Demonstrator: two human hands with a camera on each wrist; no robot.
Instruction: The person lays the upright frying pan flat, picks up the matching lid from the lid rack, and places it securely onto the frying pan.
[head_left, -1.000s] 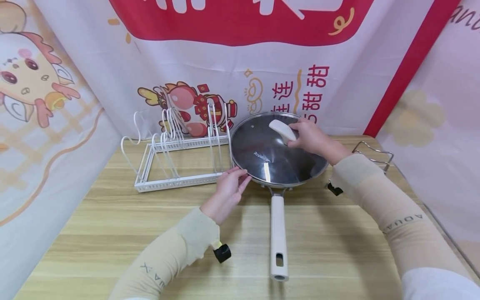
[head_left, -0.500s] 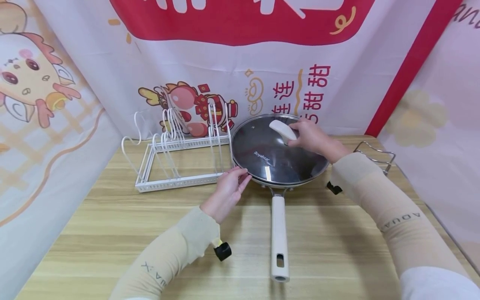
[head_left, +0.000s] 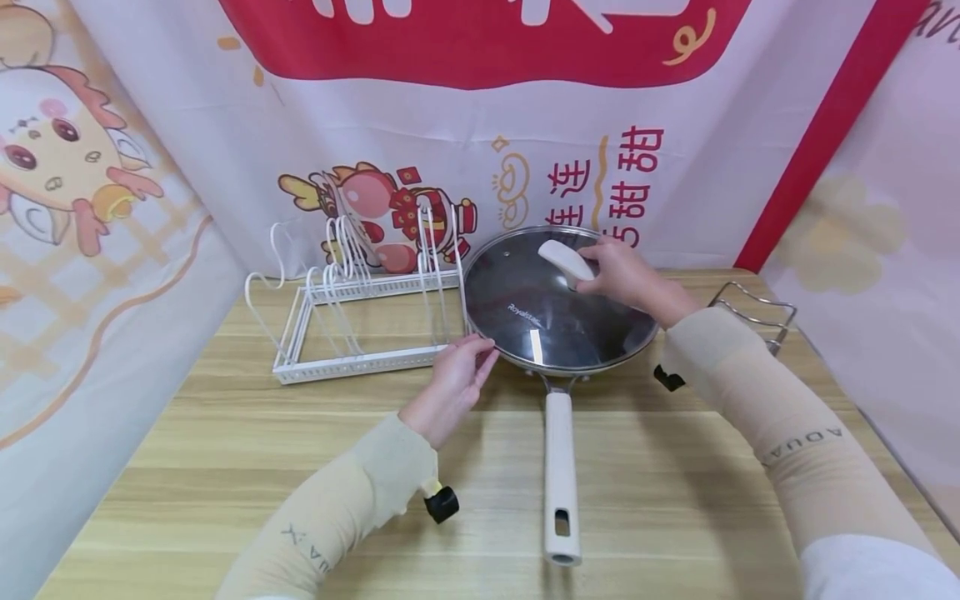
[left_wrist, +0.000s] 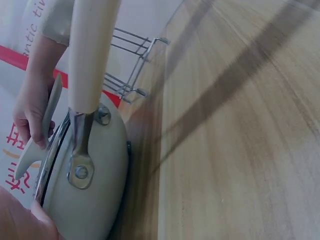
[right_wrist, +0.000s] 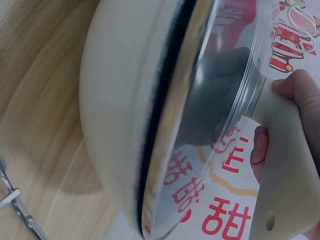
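Observation:
A cream wok [head_left: 531, 372] with a long pale handle [head_left: 560, 475] stands on the table, its handle pointing toward me. Over its mouth lies a dark glass lid [head_left: 525, 292] with a metal rim; the right wrist view shows a dark band between lid rim and cream wall. My right hand [head_left: 618, 271] grips the lid's upright pale knob [head_left: 562, 258], with the thumb on one side and fingers on the other. At the wok's left edge, my left hand [head_left: 453, 379] pinches the rim with thumb and fingertips; part of that hold is hidden in the left wrist view.
Right beside the wok's left edge stands a white wire pan rack [head_left: 352, 362] with several upright loops. A small metal wire rack [head_left: 753, 317] is at the right, partly behind my right forearm. A printed cloth [head_left: 480, 125] hangs behind the wooden table [head_left: 285, 467].

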